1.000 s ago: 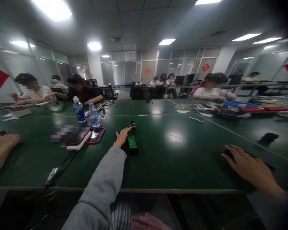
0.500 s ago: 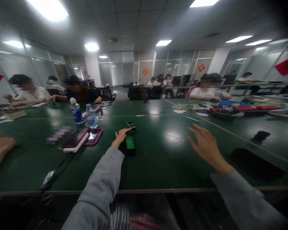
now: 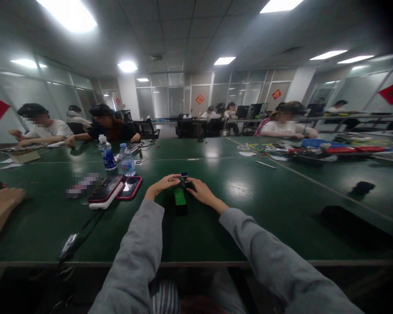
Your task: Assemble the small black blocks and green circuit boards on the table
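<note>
Near the middle of the frame both of the person's hands meet over a small dark device (image 3: 184,179) that stands on the green table (image 3: 236,226). The left hand (image 3: 163,183) comes from the lower left in a grey sleeve, and its fingers stretch toward the device and seem to touch its left side. The right hand (image 3: 199,188) comes from the lower right and lies against the right side of the device. The fingers of both hands are loosely curved around it, but the device is small and far in the view, so it is not possible to tell whether either hand really grips it. Just below the device, between the two wrists, a green circuit board (image 3: 179,196) lies on a dark block.

To the left of the hands, two phones in red cases (image 3: 118,187) rest side by side on the table. Behind them, further up and left, two water bottles (image 3: 116,156) stand upright. At the left edge of the frame, the hand of another person (image 3: 6,196) rests on the table. In the far upper part, other people sit at the tables.
</note>
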Motion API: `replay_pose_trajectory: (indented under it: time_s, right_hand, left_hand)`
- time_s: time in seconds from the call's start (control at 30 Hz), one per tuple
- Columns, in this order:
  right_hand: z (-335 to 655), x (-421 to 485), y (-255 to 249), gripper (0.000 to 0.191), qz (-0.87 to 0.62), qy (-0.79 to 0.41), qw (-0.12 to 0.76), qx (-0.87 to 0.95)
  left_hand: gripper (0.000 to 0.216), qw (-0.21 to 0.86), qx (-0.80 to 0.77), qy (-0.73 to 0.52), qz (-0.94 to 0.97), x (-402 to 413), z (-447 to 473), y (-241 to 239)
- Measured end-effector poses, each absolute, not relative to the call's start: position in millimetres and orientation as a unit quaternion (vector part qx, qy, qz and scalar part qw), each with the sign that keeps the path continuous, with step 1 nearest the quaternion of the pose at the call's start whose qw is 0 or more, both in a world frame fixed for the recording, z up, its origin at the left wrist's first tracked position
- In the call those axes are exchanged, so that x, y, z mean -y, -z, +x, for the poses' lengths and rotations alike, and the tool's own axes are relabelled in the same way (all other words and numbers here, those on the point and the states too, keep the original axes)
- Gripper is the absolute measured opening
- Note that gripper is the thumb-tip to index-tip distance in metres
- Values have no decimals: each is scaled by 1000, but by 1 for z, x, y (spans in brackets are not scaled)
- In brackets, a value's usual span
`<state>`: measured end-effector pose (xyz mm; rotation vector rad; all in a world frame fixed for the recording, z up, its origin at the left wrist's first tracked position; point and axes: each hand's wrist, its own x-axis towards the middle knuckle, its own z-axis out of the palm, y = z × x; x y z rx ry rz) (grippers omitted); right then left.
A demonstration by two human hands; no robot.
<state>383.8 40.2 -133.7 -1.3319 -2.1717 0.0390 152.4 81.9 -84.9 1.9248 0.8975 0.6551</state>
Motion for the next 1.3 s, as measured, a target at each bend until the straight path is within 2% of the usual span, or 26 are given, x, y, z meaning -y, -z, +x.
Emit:
replay_pose_trajectory:
  time_s: [0.13, 0.2, 0.4, 0.57, 0.73, 0.93, 1.03, 1.17, 1.3]
  right_hand:
    - [396, -27, 128, 44, -532, -2, 301, 792]
    - [400, -24, 126, 47, -551, 3, 311, 775]
    - [397, -25, 128, 62, -492, 35, 353, 795]
    - [391, -22, 128, 47, -451, 25, 304, 839]
    - [401, -24, 126, 29, -465, 28, 343, 816]
    - [415, -34, 138, 40, -489, 22, 404, 773]
    - [420, -43, 144, 39, -511, -7, 415, 753]
    - [428, -52, 146, 36, -541, -61, 449, 709]
    - [435, -57, 148, 31, -592, -151, 454, 649]
  left_hand:
    - [90, 463, -362, -156, 794, -76, 145, 79]
    - [97, 450, -360, -120, 809, -76, 144, 81]
    - [97, 431, -361, -88, 822, -82, 145, 87]
    - [89, 448, -348, -145, 810, -92, 145, 97]
    - [73, 435, -385, -258, 772, -106, 154, 119]
    - [63, 378, -465, -359, 716, -116, 168, 141]
    - [78, 410, -470, -371, 688, -111, 166, 137]
    - [119, 498, -400, -314, 703, -96, 155, 119]
    - [139, 461, -400, -222, 760, -87, 148, 110]
